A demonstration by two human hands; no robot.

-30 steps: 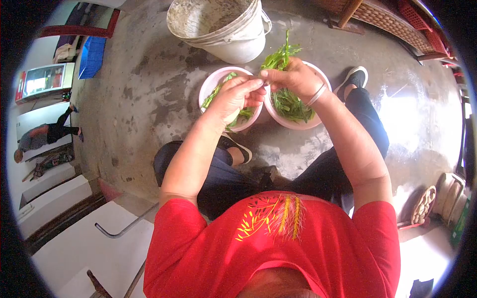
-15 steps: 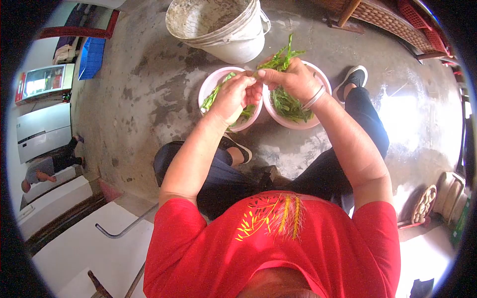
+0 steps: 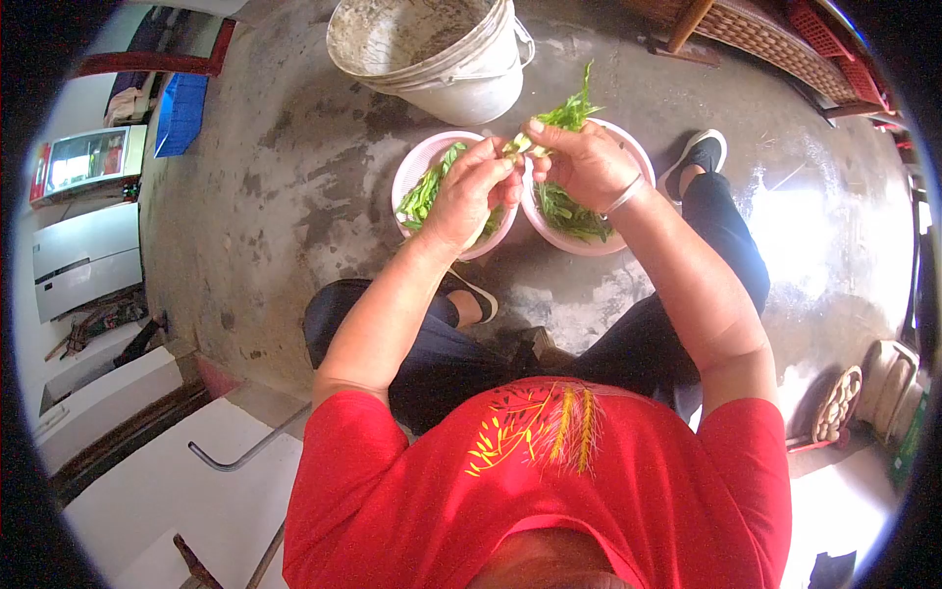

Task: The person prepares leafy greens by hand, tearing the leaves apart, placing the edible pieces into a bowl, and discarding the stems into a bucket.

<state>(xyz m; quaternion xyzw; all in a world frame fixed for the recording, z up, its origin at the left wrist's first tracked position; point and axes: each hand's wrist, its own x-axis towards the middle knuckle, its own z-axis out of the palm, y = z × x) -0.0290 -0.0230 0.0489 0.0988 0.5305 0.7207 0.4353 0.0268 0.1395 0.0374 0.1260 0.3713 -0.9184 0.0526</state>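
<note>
A bunch of leafy greens [image 3: 569, 115] is pinched between the fingers and thumb of my right hand [image 3: 592, 165], its leaves pointing up and away. My left hand [image 3: 475, 192] meets it at the pale stem end, thumb and fingers pressed together there. Under my left hand sits a pink basket [image 3: 404, 175] with green leaves [image 3: 424, 196] in it. Beneath my right hand is a second pink basket [image 3: 638, 152], holding more greens [image 3: 571, 216]. My hands partly cover both baskets.
A dirty white bucket [image 3: 471, 93] stands just beyond the baskets. My shoes [image 3: 703, 155] rest on the concrete floor [image 3: 285, 196] near the baskets. A woven seat [image 3: 775, 49] is at the upper right, a blue crate [image 3: 182, 113] at the upper left. Part of a person's dark leg [image 3: 140, 342] shows at the far left.
The greens in my right hand have turned so that their pale stems show between both hands. My left hand has shifted slightly. The person at the far left has moved mostly out of sight.
</note>
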